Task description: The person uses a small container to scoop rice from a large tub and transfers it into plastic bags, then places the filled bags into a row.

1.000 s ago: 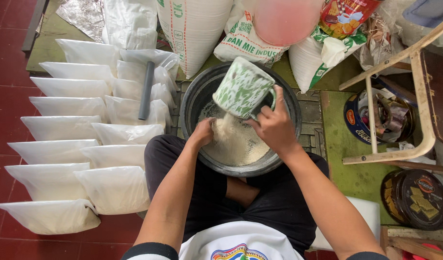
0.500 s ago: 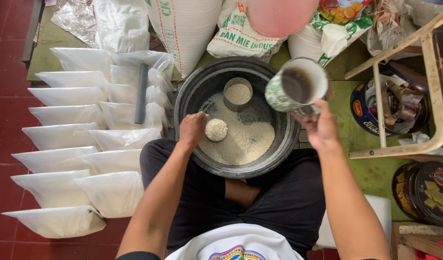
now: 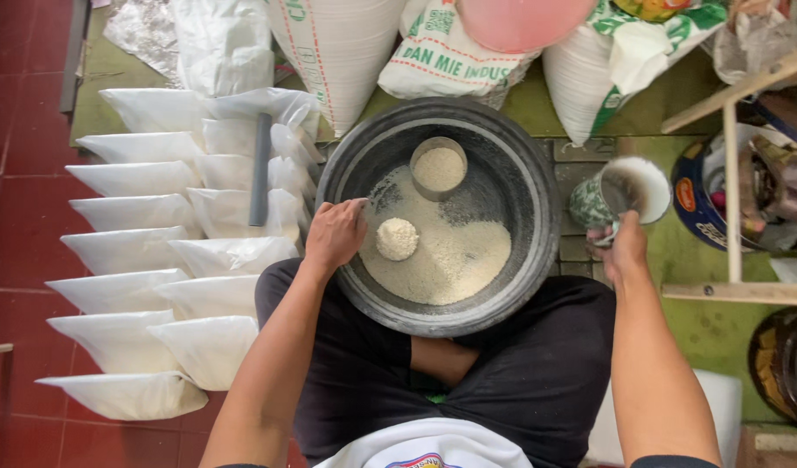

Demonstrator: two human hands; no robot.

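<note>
I count 1 basin (image 3: 537, 165) of rice, with 2 full scoops in it: one (image 3: 398, 238) by my left hand (image 3: 336, 234), one (image 3: 438, 168) near the far wall. 1 mug (image 3: 619, 192) in my right hand (image 3: 622, 253), 3 big sacks (image 3: 338, 52) behind the basin, 1 grey tube (image 3: 260, 169). Filled clear bags (image 3: 130, 290) at left: about 15, overlapping, so not exact.
</note>
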